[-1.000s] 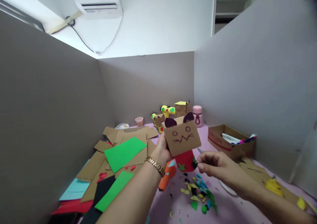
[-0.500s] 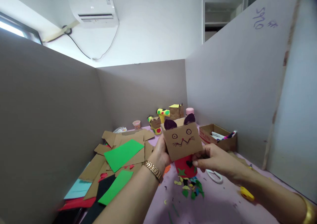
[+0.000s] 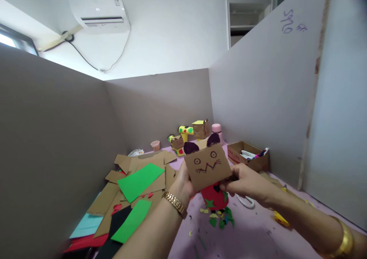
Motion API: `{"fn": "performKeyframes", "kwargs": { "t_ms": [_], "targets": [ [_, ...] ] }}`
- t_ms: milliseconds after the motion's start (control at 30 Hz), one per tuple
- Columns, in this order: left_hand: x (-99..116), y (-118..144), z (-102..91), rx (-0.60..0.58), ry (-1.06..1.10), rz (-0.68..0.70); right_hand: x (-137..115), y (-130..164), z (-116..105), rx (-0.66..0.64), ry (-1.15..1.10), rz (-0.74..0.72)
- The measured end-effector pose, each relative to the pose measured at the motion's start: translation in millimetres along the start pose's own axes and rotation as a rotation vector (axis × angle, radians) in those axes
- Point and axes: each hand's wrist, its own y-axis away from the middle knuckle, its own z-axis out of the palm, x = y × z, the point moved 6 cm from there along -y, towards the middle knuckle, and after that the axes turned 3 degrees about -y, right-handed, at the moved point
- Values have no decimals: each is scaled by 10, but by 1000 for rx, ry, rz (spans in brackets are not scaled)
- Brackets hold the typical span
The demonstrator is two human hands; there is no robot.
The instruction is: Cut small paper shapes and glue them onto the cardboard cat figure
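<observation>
A cardboard cat figure [image 3: 208,168] has a box head with drawn eyes, whiskers and dark purple ears. Under the head is a red cup-shaped body [image 3: 213,198] with green stars and a black heart-like cutout [image 3: 216,188]. My left hand [image 3: 185,182] is closed round the left side of the cat figure; its fingertips are hidden behind the box. At the body's right side, the fingers of my right hand [image 3: 236,179] are pinched together by the black cutout, touching the body. Small yellow and green paper cutouts [image 3: 222,220] lie below it.
Green sheets [image 3: 140,182], black paper [image 3: 117,224] and flattened cardboard [image 3: 107,201] cover the left side. White-handled scissors [image 3: 246,202] and a yellow tool [image 3: 281,219] lie at right, near an open box [image 3: 241,150] of markers. Finished figures [image 3: 185,131] and a pink bottle [image 3: 216,130] stand behind.
The view has swung slightly right, so everything sits further left. The cat figure is tilted a little more, and more of its red body shows. Both hands keep their places on it.
</observation>
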Motion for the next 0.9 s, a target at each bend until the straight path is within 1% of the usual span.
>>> {"fn": "performKeyframes", "kwargs": {
  "t_ms": [233,600,900],
  "targets": [
    [7,35,-45,8,-23,61,26,-4,31,19,-8,-69],
    [-6,31,-77,36,-20,64,164,-47,53,86,-47,-180],
    [-11,37,-78,52,-17,75,189,-46,-25,187,77,-257]
  ]
}}
